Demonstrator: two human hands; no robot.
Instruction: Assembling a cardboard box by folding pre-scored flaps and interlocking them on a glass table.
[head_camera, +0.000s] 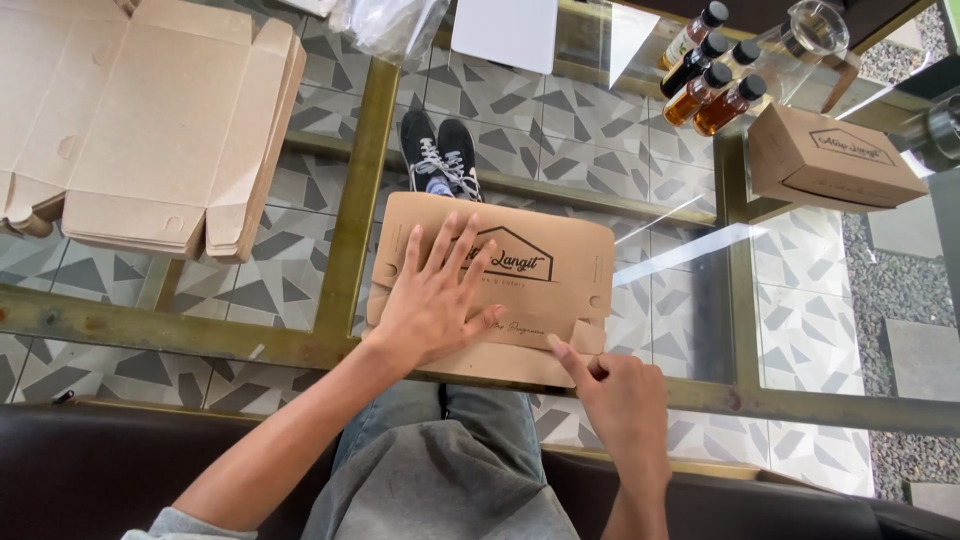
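The left hand (435, 300), fingers spread, presses the flat printed cardboard box blank (540, 275) onto the glass table (700, 270), steadying it while the right hand's (625, 400) pinched fingertips fold its front flap (575, 340).

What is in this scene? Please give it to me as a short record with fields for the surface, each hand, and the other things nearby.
surface: glass table with a brass-coloured frame, tiled floor seen through it
left hand: left hand spread flat, palm down, pressing on the flat cardboard box
right hand: right hand with fingertips at the box's near edge, by a small flap
far left: stack of flat box blanks
far right: closed cardboard box
top right: small bottles of amber liquid with black caps
below the glass: dark shoes
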